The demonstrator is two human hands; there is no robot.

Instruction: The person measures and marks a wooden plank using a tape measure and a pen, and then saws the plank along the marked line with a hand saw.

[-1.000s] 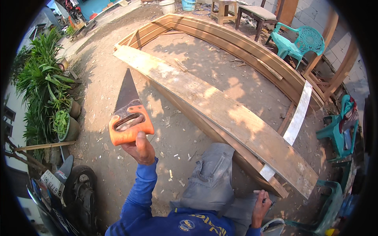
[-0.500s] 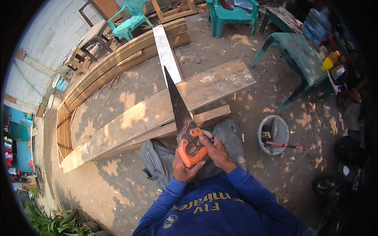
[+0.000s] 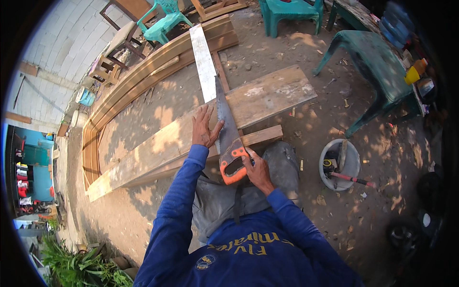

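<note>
A handsaw (image 3: 229, 129) with a dark blade and an orange handle points away from me across a long weathered plank (image 3: 267, 95). My right hand (image 3: 258, 171) is closed round the handle. Fingers spread, my left hand (image 3: 205, 126) is over the plank, just left of the blade. Its thumb reaches the toothed edge; whether it touches the steel I cannot tell. Beyond the blade's tip lies a narrow whitish board (image 3: 203, 57), its near end by the plank. A thick wooden beam (image 3: 262, 136) runs under the plank on my side.
Long brown timber frames (image 3: 158, 55) lie at the far left. On my right a grey bucket (image 3: 340, 184) holds a red-handled tool and a tape measure. Green plastic chairs (image 3: 165, 21) and a green plastic table (image 3: 373, 62) stand farther out. Potted plants (image 3: 81, 265) are at lower left.
My left hand has let go of the saw and moved forward and left over the plank. The saw, now in my right hand alone, has swung more upright and lower against the plank.
</note>
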